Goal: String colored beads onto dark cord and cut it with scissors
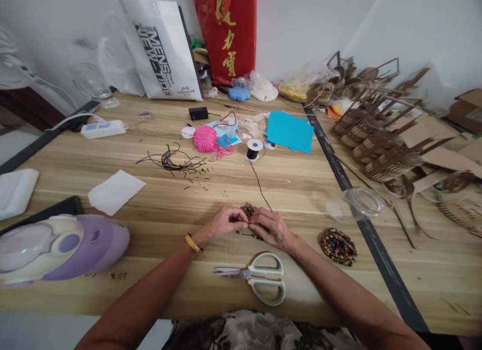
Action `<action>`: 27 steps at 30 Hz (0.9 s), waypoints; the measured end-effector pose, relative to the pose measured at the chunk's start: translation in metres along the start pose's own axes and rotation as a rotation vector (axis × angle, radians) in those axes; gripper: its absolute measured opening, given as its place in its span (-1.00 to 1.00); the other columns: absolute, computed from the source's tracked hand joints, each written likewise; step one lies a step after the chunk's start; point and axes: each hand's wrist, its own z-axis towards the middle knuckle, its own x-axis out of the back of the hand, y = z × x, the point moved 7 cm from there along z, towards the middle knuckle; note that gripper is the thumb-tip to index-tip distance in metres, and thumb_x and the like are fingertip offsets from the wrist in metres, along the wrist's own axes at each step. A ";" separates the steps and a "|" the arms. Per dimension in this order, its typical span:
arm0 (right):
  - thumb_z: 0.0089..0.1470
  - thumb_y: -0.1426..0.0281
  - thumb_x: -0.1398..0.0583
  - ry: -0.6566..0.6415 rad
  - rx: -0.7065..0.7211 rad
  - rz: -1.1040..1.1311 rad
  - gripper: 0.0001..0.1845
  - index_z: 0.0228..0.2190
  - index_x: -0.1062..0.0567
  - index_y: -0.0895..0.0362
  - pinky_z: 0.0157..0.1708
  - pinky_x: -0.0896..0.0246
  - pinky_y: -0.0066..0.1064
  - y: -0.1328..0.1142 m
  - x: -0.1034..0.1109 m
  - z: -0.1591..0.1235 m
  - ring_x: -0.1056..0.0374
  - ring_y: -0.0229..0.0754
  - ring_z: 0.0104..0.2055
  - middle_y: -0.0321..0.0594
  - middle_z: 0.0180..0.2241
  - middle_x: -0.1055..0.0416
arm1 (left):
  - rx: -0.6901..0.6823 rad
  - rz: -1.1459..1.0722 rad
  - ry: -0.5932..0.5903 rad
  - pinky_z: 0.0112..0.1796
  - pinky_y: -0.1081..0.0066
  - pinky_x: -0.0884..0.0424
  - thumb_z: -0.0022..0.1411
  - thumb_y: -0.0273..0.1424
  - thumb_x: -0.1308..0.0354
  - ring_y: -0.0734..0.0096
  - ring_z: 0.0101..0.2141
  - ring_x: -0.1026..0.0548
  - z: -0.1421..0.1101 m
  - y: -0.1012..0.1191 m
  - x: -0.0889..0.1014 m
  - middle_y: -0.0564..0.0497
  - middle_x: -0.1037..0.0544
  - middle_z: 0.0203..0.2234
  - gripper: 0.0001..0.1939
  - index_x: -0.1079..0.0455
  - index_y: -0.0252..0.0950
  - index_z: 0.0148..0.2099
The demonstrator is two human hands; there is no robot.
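My left hand (226, 223) is closed in a pinch, its fingertips meeting those of my right hand; whatever lies between them is too small to make out. Black cord (260, 184) runs from a white-rimmed spool (255, 149) down to my right hand (271, 226), whose fingers are closed on it. Below the fingertips a short stretch of cord with a few coloured beads (256, 237) shows. A small heap of mixed beads (248, 208) lies just beyond my hands, partly covered. Scissors with pale handles (250, 273) rest on the table nearer to me, blades pointing left.
A coil of strung beads (338, 247) lies to the right. Cut black cords (176, 160), pink yarn (205, 138) and blue sheets (289, 131) are farther back. A purple-and-white device (71, 247) stands left, woven baskets (380, 144) at right.
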 end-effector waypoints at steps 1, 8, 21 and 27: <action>0.23 0.41 -0.09 -0.002 -0.003 0.000 -0.88 -0.32 -0.42 0.14 -0.41 -0.28 -0.41 0.000 0.000 0.000 -0.31 -0.21 -0.37 -0.15 -0.40 -0.38 | 0.001 0.000 -0.001 -0.43 0.52 -0.23 0.07 -0.38 -0.19 0.55 -0.51 -0.30 0.000 0.000 0.000 0.08 -0.39 -0.58 -0.84 -0.40 -0.41 -0.39; 0.22 0.43 -0.08 0.008 -0.042 0.055 -0.88 -0.30 -0.42 0.14 -0.35 -0.31 -0.39 0.001 0.004 0.001 -0.35 -0.20 -0.32 -0.13 -0.37 -0.38 | -0.022 0.030 -0.005 -0.45 0.53 -0.21 0.09 -0.37 -0.17 0.56 -0.53 -0.29 0.000 0.000 0.000 0.08 -0.38 -0.60 -0.83 -0.40 -0.41 -0.41; 0.21 0.44 -0.06 0.291 -0.313 -0.010 -0.85 -0.28 -0.44 0.14 -0.37 -0.27 -0.35 0.027 0.026 -0.005 -0.32 -0.16 -0.32 -0.14 -0.38 -0.38 | -0.008 0.023 -0.005 -0.43 0.52 -0.25 0.10 -0.39 -0.15 0.53 -0.50 -0.34 -0.001 -0.001 0.001 0.04 -0.44 -0.56 -0.86 -0.39 -0.41 -0.40; 0.21 0.45 -0.06 0.263 -0.356 -0.089 -0.84 -0.26 -0.45 0.13 -0.31 -0.28 -0.33 0.037 0.027 -0.006 -0.33 -0.14 -0.28 -0.12 -0.34 -0.39 | -0.009 0.007 -0.009 -0.43 0.52 -0.26 0.10 -0.39 -0.16 0.53 -0.50 -0.35 -0.001 0.002 0.001 0.04 -0.45 -0.56 -0.85 -0.39 -0.40 -0.41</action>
